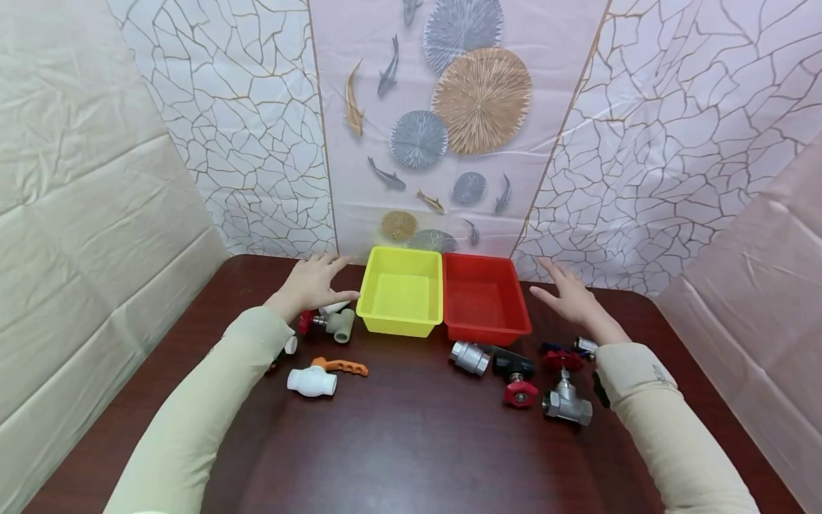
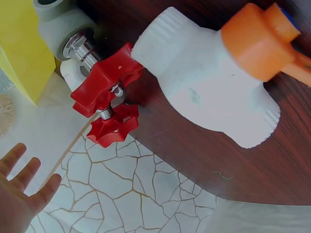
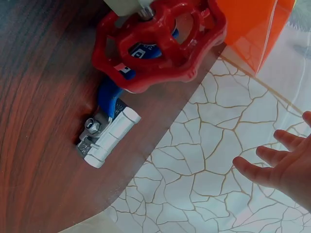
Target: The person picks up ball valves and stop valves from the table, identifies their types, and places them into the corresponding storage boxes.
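Observation:
My left hand (image 1: 315,283) hovers, fingers spread, beside the yellow bin (image 1: 404,326). Below it lies a grey-green valve with a red handwheel (image 1: 342,325); a second red handwheel (image 2: 114,127) shows in the left wrist view. Closer to me is a white ball valve (image 1: 312,382) with an orange lever. To the right of the red bin (image 1: 486,333), my right hand (image 1: 574,300) is held up with fingers extended, holding nothing. Under it are a metal gate valve (image 1: 566,405) with a red handwheel and a small blue-levered ball valve (image 3: 112,138).
Both bins stand side by side at the table's back edge, with bare floors. A silver cylindrical fitting (image 1: 470,358) and a black valve (image 1: 514,365) with a red handwheel lie before the red bin. Patterned cloth walls enclose the brown table (image 1: 398,442) behind and at both sides.

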The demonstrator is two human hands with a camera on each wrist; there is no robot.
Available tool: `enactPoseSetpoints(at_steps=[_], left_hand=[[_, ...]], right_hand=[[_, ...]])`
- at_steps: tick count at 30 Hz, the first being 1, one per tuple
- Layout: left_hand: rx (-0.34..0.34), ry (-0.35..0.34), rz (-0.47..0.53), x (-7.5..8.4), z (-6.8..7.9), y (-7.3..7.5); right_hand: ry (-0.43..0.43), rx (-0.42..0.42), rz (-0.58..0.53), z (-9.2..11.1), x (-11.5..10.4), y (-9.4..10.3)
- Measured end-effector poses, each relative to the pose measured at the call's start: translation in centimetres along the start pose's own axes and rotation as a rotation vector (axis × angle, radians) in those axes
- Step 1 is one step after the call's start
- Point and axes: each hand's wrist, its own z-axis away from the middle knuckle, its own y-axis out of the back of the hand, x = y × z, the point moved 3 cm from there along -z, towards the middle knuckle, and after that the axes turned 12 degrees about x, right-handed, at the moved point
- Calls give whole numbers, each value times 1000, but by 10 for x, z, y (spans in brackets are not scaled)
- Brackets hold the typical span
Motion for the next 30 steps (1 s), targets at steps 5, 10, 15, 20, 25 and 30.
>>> enactPoseSetpoints(at_steps=[5,10,15,20,25,30], left_hand=[[15,-37,17,2,4,0],[29,-71,29,4,9,-2],[43,-94,35,6,15,-2],[57,-107,48,6,23,-3],[81,-124,57,5,30,-7],[79,-137,76,5,37,-11]], right_hand=[[2,4,-26,4,-3,-1],[17,15,-65,10,-10,-3],[26,25,-73,14,-17,-4],[47,32,-95,17,-24,-5],[83,35,-115,20,-34,-9],[99,37,-144,23,-41,-13]])
